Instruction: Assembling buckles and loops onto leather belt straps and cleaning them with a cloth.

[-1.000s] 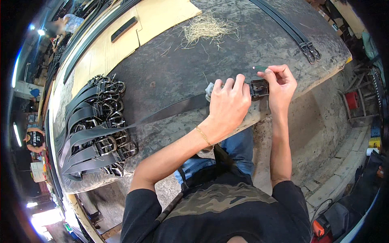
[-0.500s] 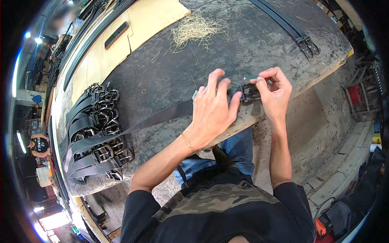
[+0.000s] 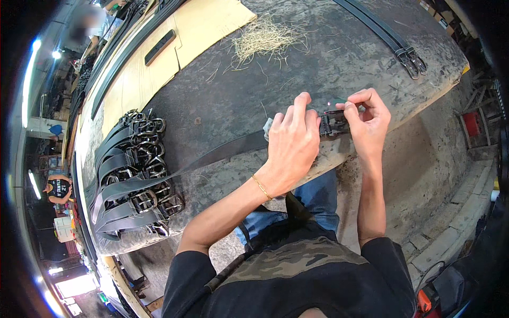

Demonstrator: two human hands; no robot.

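A long dark belt strap [image 3: 222, 152] lies across the worn grey worktable [image 3: 339, 58], running from a pile at the left toward me. My left hand [image 3: 291, 146] presses down on the strap's near end, with a bit of pale cloth [image 3: 269, 127] showing under it. My right hand [image 3: 367, 123] pinches a small green lighter [image 3: 339, 102] with a tiny flame, and its fingers rest on the metal buckle [image 3: 334, 124] at the strap's tip.
A heap of dark belts with metal buckles [image 3: 135, 175] sits at the table's left. Straw-like fibre scraps [image 3: 265, 40] lie at the back, next to a cardboard sheet [image 3: 207, 24]. Two buckled straps [image 3: 392, 40] run along the right edge. Another person [image 3: 58, 188] stands far left.
Both hands stayed on the strap's buckle end; my left hand shifted slightly, and the lighter's flame now shows at my right fingertips.
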